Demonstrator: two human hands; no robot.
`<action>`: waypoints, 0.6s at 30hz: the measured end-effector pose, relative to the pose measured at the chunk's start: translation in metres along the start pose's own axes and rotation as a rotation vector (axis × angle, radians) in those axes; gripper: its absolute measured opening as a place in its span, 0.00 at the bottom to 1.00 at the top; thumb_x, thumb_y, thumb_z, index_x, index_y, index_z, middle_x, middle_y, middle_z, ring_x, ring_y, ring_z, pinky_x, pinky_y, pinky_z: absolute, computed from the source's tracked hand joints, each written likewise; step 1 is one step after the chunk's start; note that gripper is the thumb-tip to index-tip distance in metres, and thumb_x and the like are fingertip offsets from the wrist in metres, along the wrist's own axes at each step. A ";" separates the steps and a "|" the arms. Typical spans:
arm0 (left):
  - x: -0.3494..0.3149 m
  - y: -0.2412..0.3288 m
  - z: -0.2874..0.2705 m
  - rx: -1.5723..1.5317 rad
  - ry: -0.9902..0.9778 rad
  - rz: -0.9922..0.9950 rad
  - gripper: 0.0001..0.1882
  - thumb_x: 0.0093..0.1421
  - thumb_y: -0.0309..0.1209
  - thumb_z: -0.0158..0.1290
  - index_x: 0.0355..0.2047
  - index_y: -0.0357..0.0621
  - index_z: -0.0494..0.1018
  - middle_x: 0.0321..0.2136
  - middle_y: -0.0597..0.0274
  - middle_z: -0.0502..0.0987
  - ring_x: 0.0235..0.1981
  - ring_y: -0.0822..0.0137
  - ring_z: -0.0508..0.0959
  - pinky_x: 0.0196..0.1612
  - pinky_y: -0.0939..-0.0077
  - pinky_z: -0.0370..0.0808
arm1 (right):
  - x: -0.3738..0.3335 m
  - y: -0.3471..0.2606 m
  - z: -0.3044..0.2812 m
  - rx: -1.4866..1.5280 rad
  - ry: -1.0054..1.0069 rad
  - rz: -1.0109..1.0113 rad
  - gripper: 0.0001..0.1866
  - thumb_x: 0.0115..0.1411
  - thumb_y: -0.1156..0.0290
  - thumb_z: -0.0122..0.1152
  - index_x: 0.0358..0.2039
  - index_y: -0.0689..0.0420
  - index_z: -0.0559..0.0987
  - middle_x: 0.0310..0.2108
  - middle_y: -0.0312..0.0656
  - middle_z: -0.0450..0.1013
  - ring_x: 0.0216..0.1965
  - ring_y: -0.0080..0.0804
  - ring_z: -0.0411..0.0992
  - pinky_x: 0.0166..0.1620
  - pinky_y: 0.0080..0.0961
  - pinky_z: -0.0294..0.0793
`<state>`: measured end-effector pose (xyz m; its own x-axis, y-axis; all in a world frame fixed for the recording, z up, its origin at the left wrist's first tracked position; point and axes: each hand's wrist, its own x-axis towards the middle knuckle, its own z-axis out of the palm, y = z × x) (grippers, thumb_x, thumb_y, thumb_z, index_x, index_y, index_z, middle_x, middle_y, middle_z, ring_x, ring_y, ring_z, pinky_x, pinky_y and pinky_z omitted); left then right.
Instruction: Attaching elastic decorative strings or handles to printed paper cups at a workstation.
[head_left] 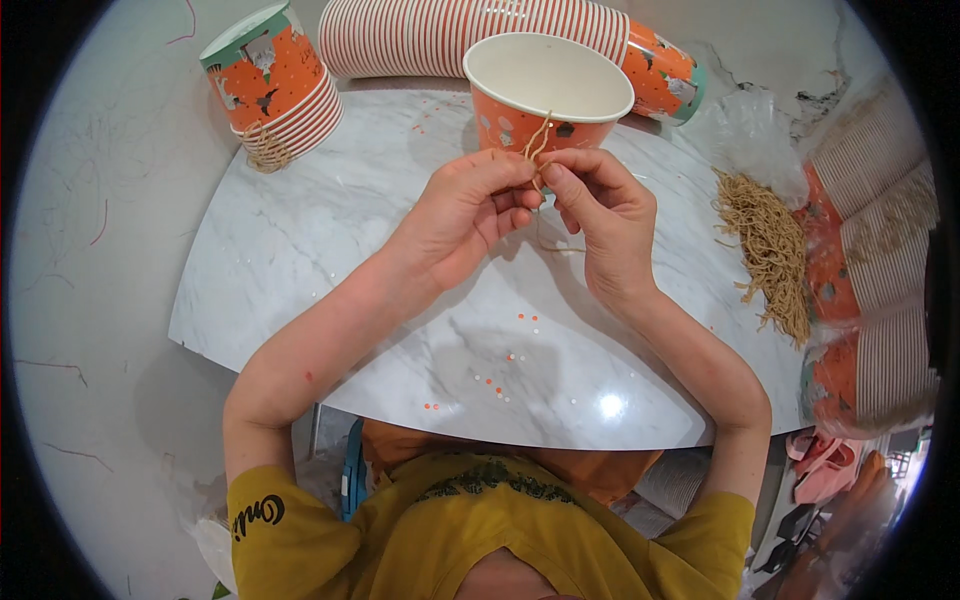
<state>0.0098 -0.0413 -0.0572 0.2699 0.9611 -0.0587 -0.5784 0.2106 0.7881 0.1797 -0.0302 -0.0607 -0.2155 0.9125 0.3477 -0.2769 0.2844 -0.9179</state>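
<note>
The marbled table (450, 360) carries the work, and its bare near part gives the person room to rest the forearms and steady fine finger work. A long row of nested cups (480, 38) lies on its side at the far edge, close behind the workplace, so elbows and cup are best kept from pushing back into it. An upside-down stack of cups (262, 75) stands at far left, tan cord gathered at its lower edge. The single orange cup (492, 128) is just beyond the hands at the middle, its wide mouth facing up and its base hidden behind them. A pile of tan cords (768, 245) lies at right, in easy reach.

The left grip (478, 205) pinches the cord (546, 128) between thumb and fingertips, and the right grip (612, 208) pinches it too, just beside. The cord is in front of the cup's wall, with strands rising toward the rim; whether it passes through the wall cannot be told. Good handling likely means one pinch staying firm while the other guides the end, with only a gentle pull, since the rim may bend. The thin loose tail hanging below should stay clear of the fingers.
</note>
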 end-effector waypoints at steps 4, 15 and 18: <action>-0.002 0.000 0.001 0.004 -0.002 0.000 0.07 0.65 0.30 0.54 0.39 0.40 0.74 0.31 0.70 0.75 0.32 0.78 0.76 0.36 0.84 0.76 | 0.001 0.001 0.001 -0.047 0.003 -0.035 0.07 0.62 0.76 0.63 0.41 0.61 0.82 0.35 0.32 0.76 0.34 0.15 0.71 0.38 0.16 0.70; -0.008 0.003 0.007 0.114 0.066 0.049 0.04 0.63 0.27 0.53 0.36 0.39 0.74 0.31 0.63 0.77 0.33 0.75 0.77 0.36 0.81 0.76 | 0.006 0.012 -0.003 -0.244 -0.036 -0.231 0.06 0.61 0.77 0.63 0.38 0.62 0.81 0.34 0.34 0.74 0.33 0.18 0.71 0.37 0.18 0.70; -0.009 0.005 0.010 0.198 0.096 0.088 0.04 0.63 0.26 0.53 0.35 0.38 0.73 0.30 0.63 0.77 0.32 0.74 0.77 0.35 0.81 0.76 | 0.007 0.008 -0.003 -0.263 -0.050 -0.207 0.05 0.61 0.76 0.63 0.38 0.62 0.81 0.34 0.35 0.74 0.33 0.19 0.71 0.36 0.19 0.70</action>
<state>0.0119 -0.0508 -0.0461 0.1453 0.9888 -0.0346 -0.4316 0.0948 0.8971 0.1786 -0.0209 -0.0666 -0.2273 0.8140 0.5346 -0.0703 0.5338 -0.8427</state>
